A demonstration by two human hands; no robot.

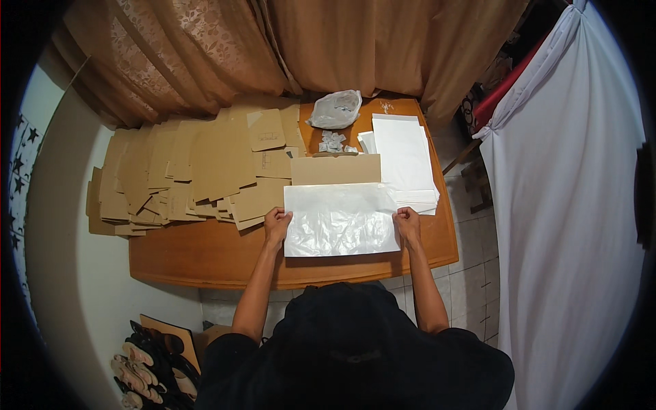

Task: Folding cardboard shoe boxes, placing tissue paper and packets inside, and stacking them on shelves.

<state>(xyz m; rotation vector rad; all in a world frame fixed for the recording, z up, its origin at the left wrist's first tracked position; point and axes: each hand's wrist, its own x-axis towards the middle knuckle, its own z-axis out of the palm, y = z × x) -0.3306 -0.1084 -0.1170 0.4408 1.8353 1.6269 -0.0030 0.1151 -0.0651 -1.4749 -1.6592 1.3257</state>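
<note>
A glossy white sheet point(342, 222), wrinkled like plastic film or coated paper, is stretched flat between my two hands near the table's front edge. My left hand point(277, 224) pinches its left edge, and my right hand point(408, 222) pinches the right edge. Just beyond the sheet lies a flat brown cardboard piece point(335, 169); the sheet hides whether it continues underneath. To the right rests a stack of white sheets point(408, 154), near my right hand. Small clear packets point(332, 142) are heaped behind the cardboard.
Flat cardboard pieces point(164, 164) overlap in a large pile across the left of the wooden table point(198, 256). An open plastic bag point(335, 109) stands at the back. Brown curtains point(342, 48) hang behind, a white cloth point(553, 205) at right. Shoes point(140, 369) sit lower left.
</note>
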